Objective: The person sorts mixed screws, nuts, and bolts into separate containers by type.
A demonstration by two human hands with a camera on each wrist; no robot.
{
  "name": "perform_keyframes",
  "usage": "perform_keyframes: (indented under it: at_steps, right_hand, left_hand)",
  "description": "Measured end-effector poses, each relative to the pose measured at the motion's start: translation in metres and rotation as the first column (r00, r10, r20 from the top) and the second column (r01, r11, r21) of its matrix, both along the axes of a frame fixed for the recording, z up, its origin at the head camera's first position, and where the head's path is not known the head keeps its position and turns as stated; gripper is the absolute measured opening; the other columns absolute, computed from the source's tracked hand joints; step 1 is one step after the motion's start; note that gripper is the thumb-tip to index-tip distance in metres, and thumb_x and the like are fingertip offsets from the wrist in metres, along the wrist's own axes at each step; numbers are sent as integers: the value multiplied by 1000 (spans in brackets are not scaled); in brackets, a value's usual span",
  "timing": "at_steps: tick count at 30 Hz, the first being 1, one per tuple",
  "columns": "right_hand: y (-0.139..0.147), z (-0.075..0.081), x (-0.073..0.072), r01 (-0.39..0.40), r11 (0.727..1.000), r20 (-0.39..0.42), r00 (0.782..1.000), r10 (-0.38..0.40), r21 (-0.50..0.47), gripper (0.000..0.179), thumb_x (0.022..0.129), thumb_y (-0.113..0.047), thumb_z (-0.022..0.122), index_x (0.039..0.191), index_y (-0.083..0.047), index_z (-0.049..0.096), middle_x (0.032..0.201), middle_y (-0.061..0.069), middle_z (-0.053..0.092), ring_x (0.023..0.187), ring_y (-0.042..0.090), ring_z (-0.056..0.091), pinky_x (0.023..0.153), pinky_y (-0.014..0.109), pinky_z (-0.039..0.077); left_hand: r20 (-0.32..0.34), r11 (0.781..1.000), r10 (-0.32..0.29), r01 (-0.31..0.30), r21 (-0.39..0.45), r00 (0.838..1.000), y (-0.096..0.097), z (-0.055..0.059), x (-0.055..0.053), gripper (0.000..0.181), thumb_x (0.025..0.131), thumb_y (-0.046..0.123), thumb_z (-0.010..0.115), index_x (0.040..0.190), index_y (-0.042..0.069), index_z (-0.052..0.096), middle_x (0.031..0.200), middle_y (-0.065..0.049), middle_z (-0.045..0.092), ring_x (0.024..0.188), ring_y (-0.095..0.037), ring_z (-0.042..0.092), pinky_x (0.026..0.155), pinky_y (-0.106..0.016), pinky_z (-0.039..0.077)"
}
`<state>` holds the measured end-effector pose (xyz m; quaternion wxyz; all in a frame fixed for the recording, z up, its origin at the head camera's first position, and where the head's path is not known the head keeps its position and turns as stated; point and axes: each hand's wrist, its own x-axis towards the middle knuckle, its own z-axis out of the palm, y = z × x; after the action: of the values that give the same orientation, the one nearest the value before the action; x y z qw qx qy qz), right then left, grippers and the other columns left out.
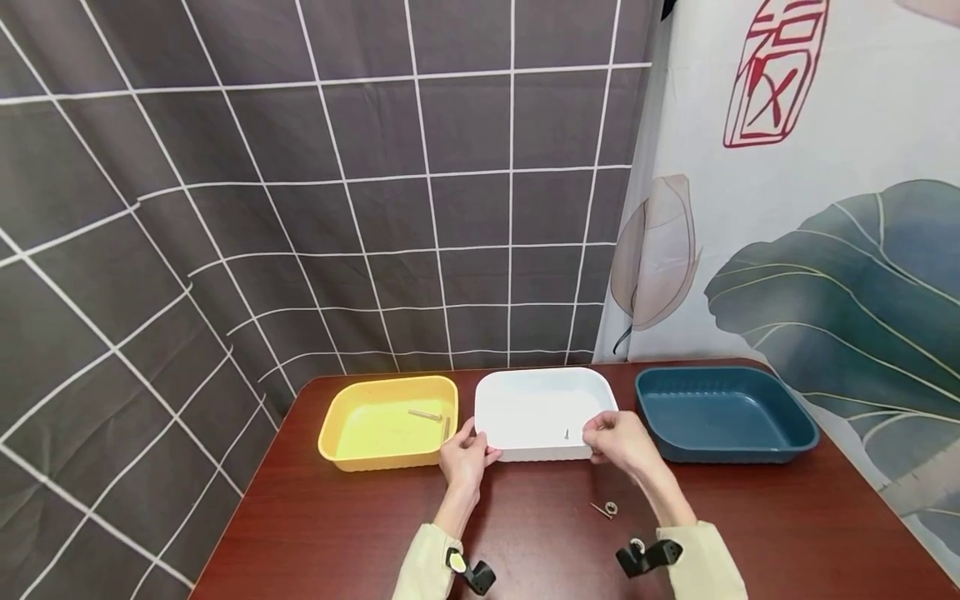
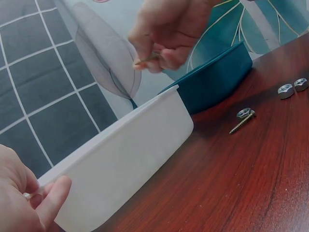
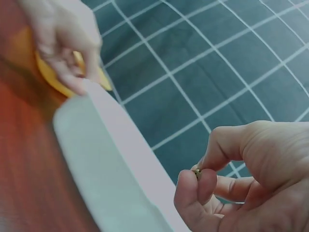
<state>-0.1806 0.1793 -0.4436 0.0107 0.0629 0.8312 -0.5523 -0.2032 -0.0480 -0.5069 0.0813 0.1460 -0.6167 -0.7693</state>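
My left hand (image 1: 463, 460) pinches the near left corner of the white tray (image 2: 120, 164) by its rim, thumb outside. Over the tray's near right side, my right hand (image 1: 618, 437) holds a small brass-coloured screw (image 2: 147, 59) between thumb and fingertips. Only the screw's end (image 3: 197, 173) shows in the right wrist view; the fingers cover the rest. A small metal piece (image 1: 567, 433) appears inside the white tray near its front wall. On the table in front lie a screw (image 2: 240, 124) and a hex nut (image 2: 245, 112) touching each other.
A yellow tray (image 1: 352, 460) with metal rods or bolts (image 1: 425, 414) in it stands to the left. The dark blue tray (image 1: 727, 455) is on the right. Two more nuts (image 2: 286, 91) lie on the brown table (image 1: 337, 533). A gridded cloth (image 1: 375, 208) hangs behind.
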Motion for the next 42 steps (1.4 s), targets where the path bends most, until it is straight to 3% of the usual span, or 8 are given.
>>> perform_keyframes:
  at_steps: [3, 12, 23, 30, 35, 42]
  right_hand:
    - [8, 6, -11, -2, 999, 0, 1000, 2, -49, 12, 80, 4, 57, 88, 10, 63, 72, 10, 55, 59, 16, 58, 55, 25, 61]
    - [17, 13, -36, -4, 999, 8, 1000, 4, -36, 12, 84, 2, 59, 92, 10, 63, 78, 12, 57, 60, 16, 60, 58, 25, 63]
    - [15, 8, -52, 13, 1000, 29, 1000, -12, -28, 20, 84, 3, 58, 101, 14, 63, 80, 13, 59, 64, 14, 61, 59, 25, 64]
    - [16, 7, -53, 31, 999, 33, 999, -29, -43, 27, 91, 3, 56, 115, 15, 62, 96, 20, 62, 77, 21, 69, 67, 32, 65]
    - [17, 12, -48, 45, 999, 24, 999, -45, -9, 24, 95, -1, 56, 114, 10, 63, 105, 23, 61, 94, 34, 67, 66, 31, 65]
    - [23, 19, -26, -13, 998, -29, 999, 15, 63, 19, 90, -2, 61, 104, 11, 65, 92, 17, 64, 83, 26, 64, 63, 34, 66]
  left_hand:
    - [2, 1000, 0, 0, 2, 1000, 0, -1, 0, 43, 91, -12, 57, 134, -12, 56, 79, -12, 52, 57, -13, 64, 63, -32, 65]
    - [0, 1000, -1, 1, 14, 1000, -1, -2, -2, 43, 91, -13, 56, 134, -12, 55, 80, -12, 52, 57, -12, 63, 63, -31, 65]
    - [9, 1000, 0, 0, 7, 1000, -1, -1, 0, 43, 90, -12, 57, 134, -12, 56, 79, -12, 52, 57, -12, 63, 62, -32, 65]
    - [8, 1000, 0, -1, 15, 1000, 0, -1, -1, 43, 90, -13, 56, 133, -12, 57, 79, -12, 53, 56, -11, 63, 62, -31, 65]
    - [3, 1000, 0, 0, 8, 1000, 0, 1, -1, 44, 91, -12, 57, 134, -12, 55, 80, -12, 53, 57, -12, 64, 62, -31, 65]
    - [3, 1000, -3, 3, 10, 1000, -1, 2, 2, 44, 91, -12, 58, 135, -12, 55, 80, -11, 52, 57, -13, 64, 62, -33, 65]
